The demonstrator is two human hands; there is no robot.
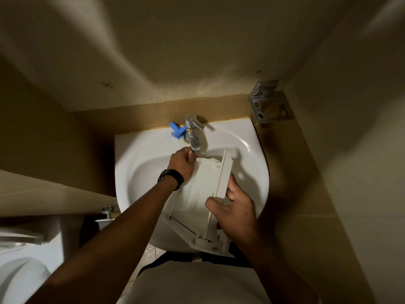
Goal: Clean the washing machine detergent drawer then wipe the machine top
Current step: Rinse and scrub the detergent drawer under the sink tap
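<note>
The white detergent drawer [197, 198] lies tilted across the white sink [252, 163], its front panel turned to the right. My right hand [235, 207] grips that front panel from the right side. My left hand [182, 163], with a dark watch on its wrist, is at the drawer's far end right under the chrome tap [192, 132], fingers curled against the drawer's edge. Water appears to run from the spout onto the fingers. Whether the left hand grips the drawer or only rubs it is unclear.
A small blue plastic part [177, 131] lies on the sink's back rim left of the tap. A metal holder [270, 106] is fixed in the right corner. A toilet [19, 273] stands at lower left, a valve [107, 213] beside it. Beige walls close in on three sides.
</note>
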